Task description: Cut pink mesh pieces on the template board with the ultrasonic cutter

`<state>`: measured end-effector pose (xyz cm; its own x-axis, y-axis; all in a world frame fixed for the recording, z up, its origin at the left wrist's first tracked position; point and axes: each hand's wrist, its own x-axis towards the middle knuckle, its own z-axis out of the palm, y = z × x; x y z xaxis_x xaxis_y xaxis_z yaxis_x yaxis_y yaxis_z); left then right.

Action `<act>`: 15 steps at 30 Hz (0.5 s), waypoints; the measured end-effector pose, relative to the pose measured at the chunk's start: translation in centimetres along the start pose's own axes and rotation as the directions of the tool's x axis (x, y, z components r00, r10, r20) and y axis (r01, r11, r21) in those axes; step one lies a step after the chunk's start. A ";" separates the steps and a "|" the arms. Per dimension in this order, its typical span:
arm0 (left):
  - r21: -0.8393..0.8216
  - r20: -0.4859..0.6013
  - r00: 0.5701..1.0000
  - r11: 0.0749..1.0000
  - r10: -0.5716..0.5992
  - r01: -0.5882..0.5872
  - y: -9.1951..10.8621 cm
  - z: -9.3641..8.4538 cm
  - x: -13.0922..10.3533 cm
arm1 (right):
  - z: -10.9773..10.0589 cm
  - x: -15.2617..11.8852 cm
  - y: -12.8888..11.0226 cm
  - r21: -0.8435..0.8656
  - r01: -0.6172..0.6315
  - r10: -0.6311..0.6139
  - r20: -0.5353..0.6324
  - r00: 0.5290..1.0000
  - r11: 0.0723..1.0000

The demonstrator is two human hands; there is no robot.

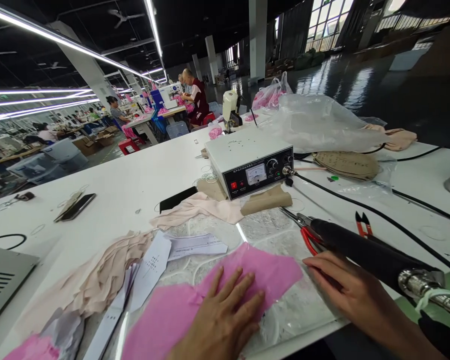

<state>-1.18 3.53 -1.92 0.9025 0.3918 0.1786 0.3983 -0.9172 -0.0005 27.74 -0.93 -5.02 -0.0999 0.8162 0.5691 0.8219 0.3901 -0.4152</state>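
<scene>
Pink fabric (277, 270) lies on a clear, scuffed sheet (292, 320) at the front of the table. My left hand (225, 310) rests flat on the fabric with its fingers spread. At the fabric's right end, my right hand (352, 290) has its fingertips together on the edge, seemingly pinching it; the exact contact is hard to see. Just beyond those fingers are red-handled scissors (310, 240) and a black, corded handheld tool (360, 245). White paper patterns (153, 265) and a pile of beige fabric pieces (108, 275) lie left of the pink fabric.
A control box (255, 155) with a dial stands behind, its black cable (360, 200) crossing the right side. Thread snips (363, 225) lie right, a phone (76, 207) left. Plastic bags (315, 120) sit at the back. Co-workers (195, 97) sit at sewing machines beyond.
</scene>
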 end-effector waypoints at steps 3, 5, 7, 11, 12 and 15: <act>-0.008 0.006 1.000 1.000 -0.003 0.003 0.1 0.7 0.3 | 0.0 0.2 -0.2 -0.060 -0.018 0.021 0.056 0.998 0.998; 0.016 -0.003 1.000 1.000 -0.001 0.001 0.1 1.1 0.2 | 0.1 0.3 -0.4 -0.080 -0.041 0.047 0.073 0.996 0.996; 0.062 -0.026 1.000 0.998 0.012 -0.011 0.1 1.5 0.1 | 0.2 0.4 -0.6 -0.085 -0.059 0.065 0.073 0.995 0.995; 0.150 -0.072 0.997 0.989 0.027 -0.016 0.1 2.3 -0.1 | 0.7 0.6 -1.2 -0.095 -0.067 0.073 0.064 0.995 0.993; 0.158 -0.081 0.996 0.987 0.026 -0.013 0.1 2.4 -0.1 | 0.9 0.6 -1.3 -0.099 -0.069 0.075 0.059 0.995 0.993; 0.137 -0.096 0.995 0.991 0.019 -0.006 0.1 2.7 -0.2 | 1.2 0.5 -1.4 -0.115 -0.079 0.086 0.061 0.994 0.990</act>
<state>-0.87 3.61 -4.59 0.8900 0.3654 0.2725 0.4116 -0.9011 -0.1360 25.87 -0.55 -5.07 -0.0626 0.8712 0.4869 0.8864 0.2728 -0.3741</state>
